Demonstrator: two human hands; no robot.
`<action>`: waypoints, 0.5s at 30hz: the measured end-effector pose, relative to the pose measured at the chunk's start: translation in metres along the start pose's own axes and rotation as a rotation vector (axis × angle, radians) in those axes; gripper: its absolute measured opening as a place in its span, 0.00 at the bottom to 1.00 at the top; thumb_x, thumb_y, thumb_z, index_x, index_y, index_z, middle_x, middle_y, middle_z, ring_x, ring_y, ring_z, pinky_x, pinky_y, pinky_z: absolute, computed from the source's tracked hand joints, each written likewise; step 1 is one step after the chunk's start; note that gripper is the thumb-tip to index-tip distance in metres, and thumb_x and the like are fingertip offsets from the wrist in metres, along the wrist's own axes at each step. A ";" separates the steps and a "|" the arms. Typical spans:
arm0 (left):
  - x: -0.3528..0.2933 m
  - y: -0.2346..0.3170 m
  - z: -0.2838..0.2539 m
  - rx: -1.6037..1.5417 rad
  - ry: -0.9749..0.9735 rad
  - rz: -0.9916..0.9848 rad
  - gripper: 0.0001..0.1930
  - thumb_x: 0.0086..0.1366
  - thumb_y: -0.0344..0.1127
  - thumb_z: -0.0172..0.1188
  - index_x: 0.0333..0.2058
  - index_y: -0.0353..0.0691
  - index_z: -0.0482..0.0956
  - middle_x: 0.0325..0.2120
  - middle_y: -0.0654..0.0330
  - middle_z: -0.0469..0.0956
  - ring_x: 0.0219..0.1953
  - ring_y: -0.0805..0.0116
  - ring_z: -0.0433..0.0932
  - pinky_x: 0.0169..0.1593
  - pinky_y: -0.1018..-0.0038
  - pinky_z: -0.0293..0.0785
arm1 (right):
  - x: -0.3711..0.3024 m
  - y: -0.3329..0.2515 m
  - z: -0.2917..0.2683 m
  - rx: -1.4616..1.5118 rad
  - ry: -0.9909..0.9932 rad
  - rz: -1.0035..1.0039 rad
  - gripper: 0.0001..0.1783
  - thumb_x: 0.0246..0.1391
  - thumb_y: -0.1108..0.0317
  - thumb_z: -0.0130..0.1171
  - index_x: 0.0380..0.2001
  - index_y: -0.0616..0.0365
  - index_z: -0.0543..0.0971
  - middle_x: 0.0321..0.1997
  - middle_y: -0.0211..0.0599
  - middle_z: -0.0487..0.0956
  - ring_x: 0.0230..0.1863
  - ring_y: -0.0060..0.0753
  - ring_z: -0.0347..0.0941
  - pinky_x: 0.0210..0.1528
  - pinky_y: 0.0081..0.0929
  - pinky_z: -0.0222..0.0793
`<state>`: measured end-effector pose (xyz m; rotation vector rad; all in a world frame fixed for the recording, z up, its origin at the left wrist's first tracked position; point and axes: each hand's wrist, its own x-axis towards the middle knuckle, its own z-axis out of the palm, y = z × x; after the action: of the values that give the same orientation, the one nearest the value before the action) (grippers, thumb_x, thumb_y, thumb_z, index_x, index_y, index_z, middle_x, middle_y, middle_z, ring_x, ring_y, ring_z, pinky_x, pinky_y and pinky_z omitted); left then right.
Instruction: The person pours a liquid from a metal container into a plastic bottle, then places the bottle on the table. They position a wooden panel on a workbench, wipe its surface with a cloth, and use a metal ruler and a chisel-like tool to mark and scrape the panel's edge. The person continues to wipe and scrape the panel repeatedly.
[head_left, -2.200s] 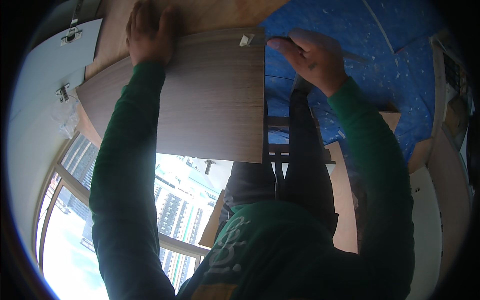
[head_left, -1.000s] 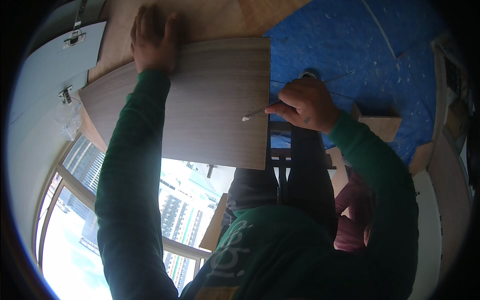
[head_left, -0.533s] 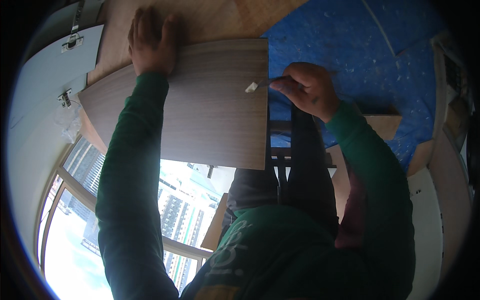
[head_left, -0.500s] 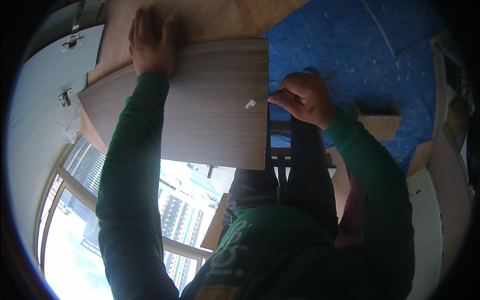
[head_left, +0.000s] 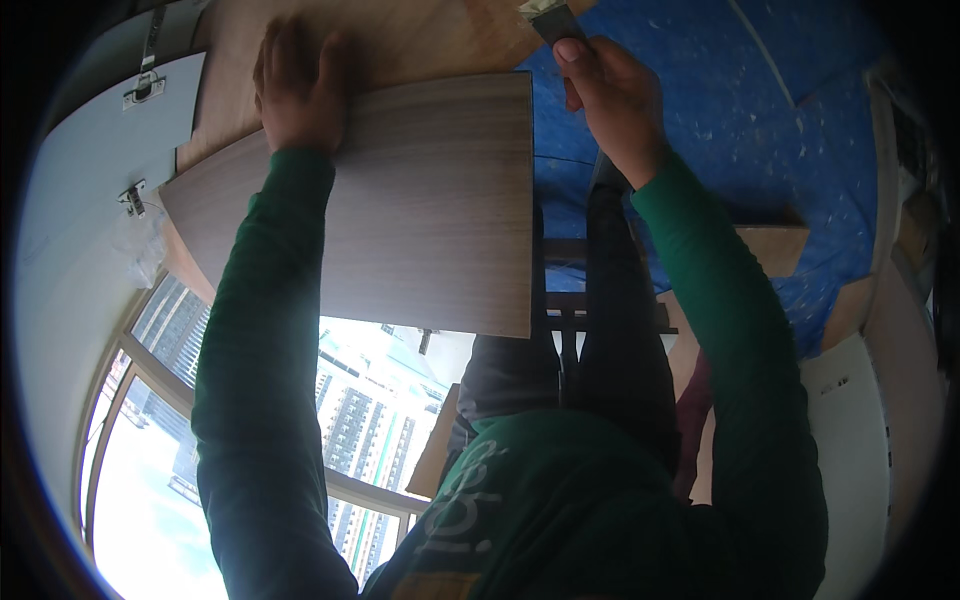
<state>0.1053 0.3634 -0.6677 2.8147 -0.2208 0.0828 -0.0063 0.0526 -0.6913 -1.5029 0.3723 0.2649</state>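
Note:
My left hand (head_left: 303, 100) rests palm down with its fingers stretched out, across the far edge of a grey-brown wood-grain panel (head_left: 430, 210) and the plywood surface (head_left: 420, 40) beyond it. Up at the far right, my right hand (head_left: 622, 105) grips a putty knife (head_left: 560, 26), thumb on its dark flat blade. A lump of whitish paste sits on the blade's end. The knife is over the border between plywood and blue sheet, apart from the panel. Most of its handle is hidden in my fist.
Pale cabinet doors with metal hinges (head_left: 145, 88) stand at the left. A wide window (head_left: 150, 480) is at the lower left. Blue sheeting (head_left: 720, 110) covers the floor to the right, with a small wooden box (head_left: 770, 248) on it. A white panel (head_left: 845, 420) leans at the far right.
My right hand has moved away from me, carrying the putty knife from above the panel's right edge to beyond its far corner. My left hand has stayed in place.

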 end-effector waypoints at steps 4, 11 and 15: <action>0.003 0.001 0.000 0.009 0.003 0.075 0.38 0.70 0.60 0.58 0.68 0.36 0.70 0.71 0.48 0.66 0.74 0.49 0.60 0.76 0.60 0.54 | -0.029 0.014 -0.011 0.019 -0.002 -0.137 0.18 0.63 0.51 0.70 0.37 0.56 0.80 0.24 0.23 0.75 0.23 0.17 0.69 0.27 0.21 0.68; 0.000 0.011 -0.004 0.060 -0.025 0.009 0.36 0.72 0.56 0.57 0.68 0.34 0.69 0.71 0.45 0.64 0.74 0.46 0.59 0.76 0.58 0.53 | -0.017 -0.024 0.007 0.214 -0.098 0.140 0.21 0.66 0.49 0.64 0.42 0.57 0.78 0.27 0.24 0.72 0.28 0.19 0.73 0.28 0.23 0.71; -0.002 0.016 -0.009 0.107 -0.043 -0.024 0.35 0.72 0.53 0.57 0.67 0.33 0.69 0.71 0.43 0.64 0.74 0.44 0.59 0.76 0.55 0.54 | -0.021 -0.029 0.005 0.178 -0.110 0.206 0.27 0.73 0.42 0.48 0.49 0.58 0.76 0.25 0.25 0.67 0.27 0.21 0.71 0.28 0.24 0.68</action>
<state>0.1009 0.3516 -0.6548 2.9269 -0.1980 0.0297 -0.0139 0.0574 -0.6564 -1.2705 0.4514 0.4639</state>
